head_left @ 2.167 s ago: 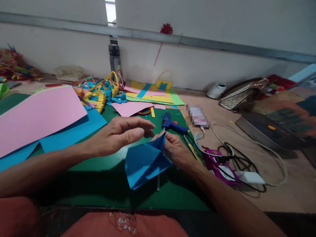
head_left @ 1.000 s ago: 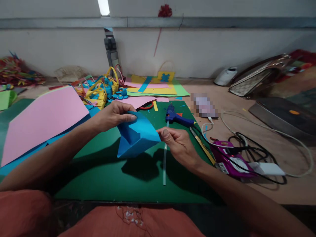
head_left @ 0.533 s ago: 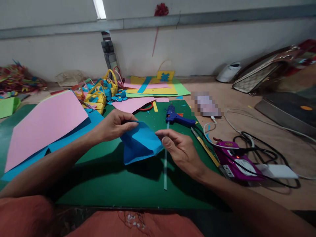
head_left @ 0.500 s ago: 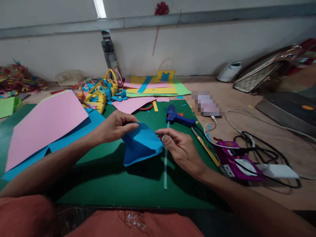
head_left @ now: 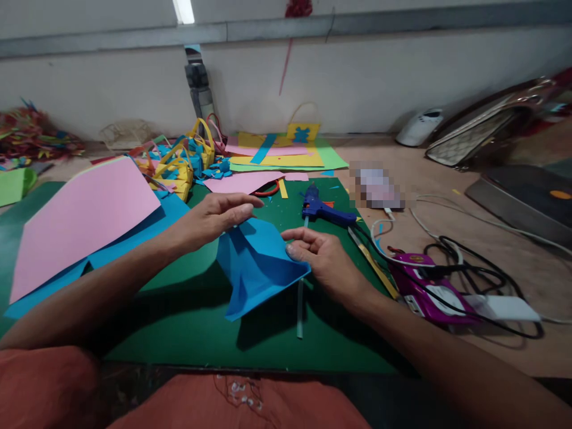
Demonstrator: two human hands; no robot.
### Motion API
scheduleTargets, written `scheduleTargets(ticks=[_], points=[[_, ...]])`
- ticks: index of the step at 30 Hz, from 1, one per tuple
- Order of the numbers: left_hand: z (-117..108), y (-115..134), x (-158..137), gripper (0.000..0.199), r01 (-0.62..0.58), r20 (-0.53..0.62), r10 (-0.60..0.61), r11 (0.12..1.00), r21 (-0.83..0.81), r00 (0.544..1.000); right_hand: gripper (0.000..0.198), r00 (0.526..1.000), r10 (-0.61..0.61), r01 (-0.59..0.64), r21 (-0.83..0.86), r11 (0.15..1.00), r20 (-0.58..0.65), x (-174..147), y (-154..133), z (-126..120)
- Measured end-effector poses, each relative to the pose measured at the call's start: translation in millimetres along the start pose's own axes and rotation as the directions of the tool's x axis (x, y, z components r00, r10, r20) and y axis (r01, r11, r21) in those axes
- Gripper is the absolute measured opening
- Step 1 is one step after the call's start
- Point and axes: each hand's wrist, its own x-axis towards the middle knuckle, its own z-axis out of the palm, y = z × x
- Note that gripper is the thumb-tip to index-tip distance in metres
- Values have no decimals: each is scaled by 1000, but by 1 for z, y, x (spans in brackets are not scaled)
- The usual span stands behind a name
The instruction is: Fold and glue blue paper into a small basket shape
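Note:
A folded piece of blue paper, shaped like an open pocket, is held up over the green cutting mat. My right hand pinches its right side between thumb and fingers. Above its upper left edge, my left hand has its fingers stretched out, the thumb slightly apart from them and close to the paper. Behind the right hand lies a blue glue gun with a clear glue stick reaching toward me, partly hidden by the paper.
Pink sheets lie on blue paper at the left. Small paper baskets and colored sheets are at the back. On the right are a cutter knife, a purple power strip with tangled cords, and a blurred-out phone.
My left hand has loosened from the paper's upper edge and straightened its fingers. The blue paper has tilted and opened toward me, its lower edge swinging down, while my right hand keeps hold.

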Motion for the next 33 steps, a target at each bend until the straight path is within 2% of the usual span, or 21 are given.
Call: scheduleTargets(ticks=[2,3,4,6,7,10,12,14,16,21,25,29,33], points=[[-2,8,-5,27,-97,-109,105,993,74,988,22,992,-68,63,-55,997,-104,-1,-1,1],[-2,13,-10,22,-141,-206,170,979,150,964,19,980,-119,105,-95,990,-162,-1,-2,1],[-2,18,-16,19,-175,-253,237,953,246,938,16,961,-178,149,-145,978,-212,-2,-3,1],[2,27,-28,17,-274,-192,354,898,345,915,13,910,-304,231,-265,936,-282,-3,-4,2],[6,30,-34,15,-322,-116,380,883,341,918,14,884,-361,260,-328,908,-298,-4,-4,3],[27,25,-48,18,-501,66,508,807,311,859,17,826,-476,308,-465,830,-302,-6,-2,5],[41,16,-50,23,-534,91,538,773,342,838,17,815,-503,327,-489,809,-287,-7,-1,7],[50,8,-47,15,-540,65,555,767,345,830,17,818,-505,345,-466,815,-276,-8,-1,9],[51,2,-43,4,-538,40,556,780,321,830,18,833,-488,361,-412,837,-262,-9,-2,10],[37,-7,-35,8,-459,36,461,867,196,887,34,875,-424,359,-276,892,-232,-10,-6,7],[33,-12,-34,11,-389,86,380,910,143,921,36,903,-384,328,-266,906,-194,-10,-4,7],[32,-12,-32,7,-328,180,311,942,72,933,30,888,-410,336,-317,887,-207,-11,-1,9],[31,-5,-31,18,-186,194,184,983,-9,964,27,863,-458,346,-410,844,-215,-10,2,10]])
